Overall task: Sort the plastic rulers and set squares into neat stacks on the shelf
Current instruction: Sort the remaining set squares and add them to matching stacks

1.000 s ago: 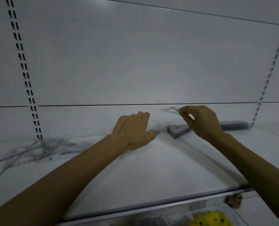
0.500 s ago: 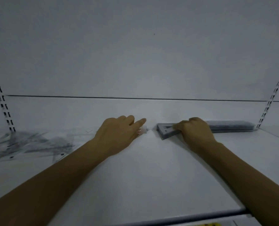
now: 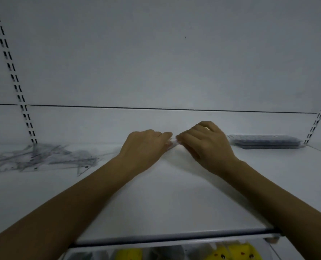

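head view: left hand (image 3: 146, 147) and right hand (image 3: 206, 145) pinch clear plastic piece (image 3: 172, 143) on white shelf (image 3: 174, 203).

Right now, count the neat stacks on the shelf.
1: the ruler stack at the back right. The right hand may hide another; the left pile is loose.

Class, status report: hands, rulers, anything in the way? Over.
Left hand pinches clear piece, right hand touching it. Neat stack right, loose pile left. Nothing blocking.
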The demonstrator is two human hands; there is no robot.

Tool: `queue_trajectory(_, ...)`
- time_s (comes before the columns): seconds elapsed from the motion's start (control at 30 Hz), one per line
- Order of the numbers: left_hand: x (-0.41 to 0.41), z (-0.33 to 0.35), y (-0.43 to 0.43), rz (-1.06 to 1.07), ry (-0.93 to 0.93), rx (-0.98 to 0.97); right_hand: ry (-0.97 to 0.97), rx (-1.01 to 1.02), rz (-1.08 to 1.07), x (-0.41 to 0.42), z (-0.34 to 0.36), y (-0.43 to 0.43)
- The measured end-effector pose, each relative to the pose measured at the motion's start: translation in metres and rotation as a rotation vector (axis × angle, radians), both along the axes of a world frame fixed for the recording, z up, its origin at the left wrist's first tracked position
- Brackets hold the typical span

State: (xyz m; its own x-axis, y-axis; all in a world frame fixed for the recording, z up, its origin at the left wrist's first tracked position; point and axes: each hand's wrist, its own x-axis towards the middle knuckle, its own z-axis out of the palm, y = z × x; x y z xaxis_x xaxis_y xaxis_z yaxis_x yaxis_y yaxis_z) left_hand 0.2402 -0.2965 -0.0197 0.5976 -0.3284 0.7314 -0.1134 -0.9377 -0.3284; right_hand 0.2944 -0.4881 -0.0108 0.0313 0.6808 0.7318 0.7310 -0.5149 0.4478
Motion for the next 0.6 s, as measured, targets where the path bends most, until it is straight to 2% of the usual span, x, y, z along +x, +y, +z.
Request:
queue_trajectory(0.17, -0.005, 0.003, 0.025, 0.128, 0.097, 0.011, 0.271, 0.339, -0.252, 0.023, -0.001, -0.047)
queue_trajectory(0.23, -0.005, -0.001, 0.029, 0.154, 0.139, 0.045, 0.188, 0.311, -0.278, 0.021, -0.002, -0.052)
queue_trajectory(0.37, 0.001, 0.013, 0.000, 0.095, 0.090, 0.092, -0.088, 0.047, -0.094, 0.007, 0.008, -0.032)
queue_trajectory(0.43, 0.007, 0.025, -0.022, 0.025, 0.084, 0.144, -0.101, 0.040, -0.088, 0.009, 0.015, -0.031)
queue_trajectory(0.5, 0.013, 0.035, -0.042, 0.036, 0.117, 0.070, -0.068, 0.085, -0.105, 0.016, 0.021, -0.043)
queue_trajectory(0.6, 0.022, 0.043, -0.062, -0.061, -0.030, 0.025, -0.036, 0.117, -0.236, 0.039, 0.028, -0.076)
